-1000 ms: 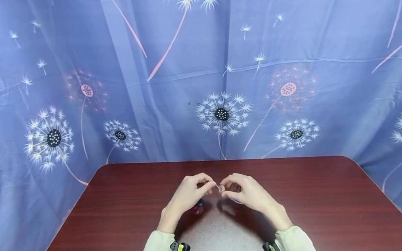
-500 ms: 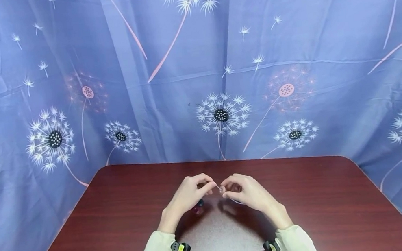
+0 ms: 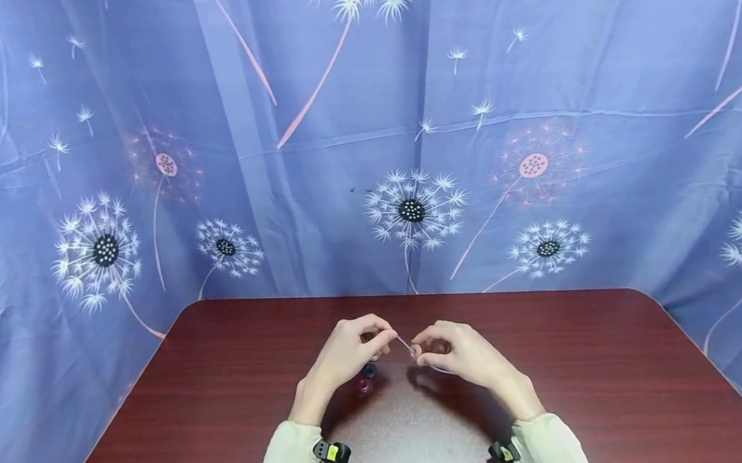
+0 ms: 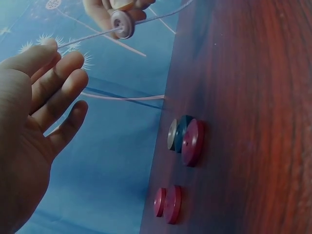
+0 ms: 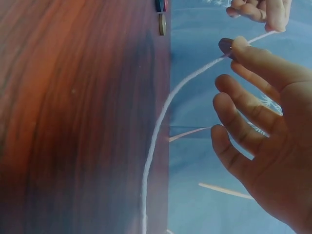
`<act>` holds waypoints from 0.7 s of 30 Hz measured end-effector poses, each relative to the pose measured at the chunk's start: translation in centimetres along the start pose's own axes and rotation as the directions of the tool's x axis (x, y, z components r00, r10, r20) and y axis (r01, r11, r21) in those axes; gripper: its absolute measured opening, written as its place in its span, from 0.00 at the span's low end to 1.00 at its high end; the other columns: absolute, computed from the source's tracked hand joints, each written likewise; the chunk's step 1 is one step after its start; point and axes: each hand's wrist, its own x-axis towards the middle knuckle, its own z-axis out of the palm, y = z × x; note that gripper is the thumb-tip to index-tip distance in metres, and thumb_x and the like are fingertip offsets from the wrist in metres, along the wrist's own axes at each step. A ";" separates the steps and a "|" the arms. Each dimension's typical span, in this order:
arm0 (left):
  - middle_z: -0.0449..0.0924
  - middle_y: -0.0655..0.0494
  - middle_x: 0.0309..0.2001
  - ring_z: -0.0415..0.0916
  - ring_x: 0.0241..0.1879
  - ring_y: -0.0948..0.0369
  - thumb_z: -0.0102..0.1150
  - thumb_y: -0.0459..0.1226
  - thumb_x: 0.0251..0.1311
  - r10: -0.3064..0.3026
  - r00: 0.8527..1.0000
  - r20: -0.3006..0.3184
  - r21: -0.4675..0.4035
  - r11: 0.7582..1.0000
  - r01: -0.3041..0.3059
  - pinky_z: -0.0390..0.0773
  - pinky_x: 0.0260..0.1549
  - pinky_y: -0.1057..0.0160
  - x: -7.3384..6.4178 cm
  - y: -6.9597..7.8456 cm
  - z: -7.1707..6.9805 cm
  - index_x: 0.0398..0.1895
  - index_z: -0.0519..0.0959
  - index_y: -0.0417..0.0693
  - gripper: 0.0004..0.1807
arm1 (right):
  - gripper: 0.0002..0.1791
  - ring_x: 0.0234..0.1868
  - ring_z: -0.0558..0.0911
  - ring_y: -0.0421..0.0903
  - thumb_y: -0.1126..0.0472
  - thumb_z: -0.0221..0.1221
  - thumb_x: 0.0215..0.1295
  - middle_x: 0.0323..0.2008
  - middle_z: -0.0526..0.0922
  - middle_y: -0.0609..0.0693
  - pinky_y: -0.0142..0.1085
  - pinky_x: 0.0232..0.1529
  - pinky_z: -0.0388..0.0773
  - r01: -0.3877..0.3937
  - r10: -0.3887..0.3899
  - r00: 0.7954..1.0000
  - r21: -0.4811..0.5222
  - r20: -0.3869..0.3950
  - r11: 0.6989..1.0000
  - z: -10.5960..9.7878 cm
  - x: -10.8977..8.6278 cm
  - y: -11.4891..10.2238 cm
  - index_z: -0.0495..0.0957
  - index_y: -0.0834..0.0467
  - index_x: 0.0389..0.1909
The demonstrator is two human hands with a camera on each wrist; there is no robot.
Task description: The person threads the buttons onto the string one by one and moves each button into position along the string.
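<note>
Just above the table my left hand [image 3: 349,351] pinches one end of a white cord [image 4: 92,36] between thumb and forefinger. My right hand [image 3: 465,355] grips a pale, brownish round button [image 4: 122,25] at its edge with thumb and forefinger; its other fingers are loosely bent. The cord passes through the button. A taut stretch joins the two hands, while in the right wrist view the rest of the cord curves down from the button. Beneath the left hand lie loose buttons: a large dark red one [image 4: 193,143], a teal one [image 4: 181,134] and a beige one [image 4: 172,134].
Two smaller red buttons [image 4: 172,204] lie beside each other, apart from the other group. The brown wooden table [image 3: 596,374] ends at a blue curtain [image 3: 343,227] printed with dandelions. Each wrist wears a black camera [image 3: 335,455].
The left hand has drawn slightly away from the right, so a longer stretch of cord shows between them. The button stays in the right fingers, and the loose buttons below show more plainly.
</note>
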 end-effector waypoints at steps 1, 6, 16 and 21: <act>0.86 0.48 0.27 0.83 0.26 0.47 0.58 0.51 0.68 0.000 1.000 -0.003 -0.007 1.000 0.000 0.79 0.24 0.67 0.0 0.0 0.0 0.38 0.84 0.51 0.15 | 0.12 0.32 0.80 0.33 0.56 0.69 0.60 0.32 0.81 0.37 0.30 0.37 0.78 -0.006 0.006 1.000 -0.001 0.003 1.000 0.0 0.0 0.1 0.85 0.49 0.45; 0.85 0.46 0.27 0.83 0.26 0.46 0.59 0.51 0.67 -0.007 1.000 -0.015 -0.037 0.999 0.007 0.82 0.25 0.64 -0.1 0.0 -0.2 0.37 0.83 0.57 0.10 | 0.12 0.32 0.79 0.33 0.56 0.69 0.60 0.32 0.80 0.37 0.30 0.36 0.78 -0.017 0.017 1.000 0.002 0.015 1.000 -0.1 -0.1 0.3 0.85 0.48 0.45; 0.85 0.52 0.26 0.82 0.23 0.63 0.59 0.50 0.67 0.014 0.999 -0.030 0.008 1.000 -0.013 0.81 0.25 0.67 0.0 0.0 -0.5 0.37 0.82 0.59 0.09 | 0.11 0.32 0.80 0.32 0.57 0.69 0.60 0.32 0.81 0.37 0.30 0.36 0.78 -0.048 0.047 0.997 0.012 0.054 0.999 -0.1 -0.2 0.8 0.85 0.48 0.44; 0.85 0.52 0.25 0.80 0.22 0.69 0.60 0.50 0.67 0.024 0.999 -0.038 0.023 0.999 -0.023 0.80 0.25 0.67 -0.1 0.1 -0.6 0.37 0.82 0.60 0.08 | 0.09 0.33 0.82 0.32 0.57 0.68 0.60 0.32 0.83 0.37 0.30 0.39 0.78 -0.076 0.074 0.994 0.026 0.086 0.997 -0.1 -0.2 1.0 0.85 0.47 0.42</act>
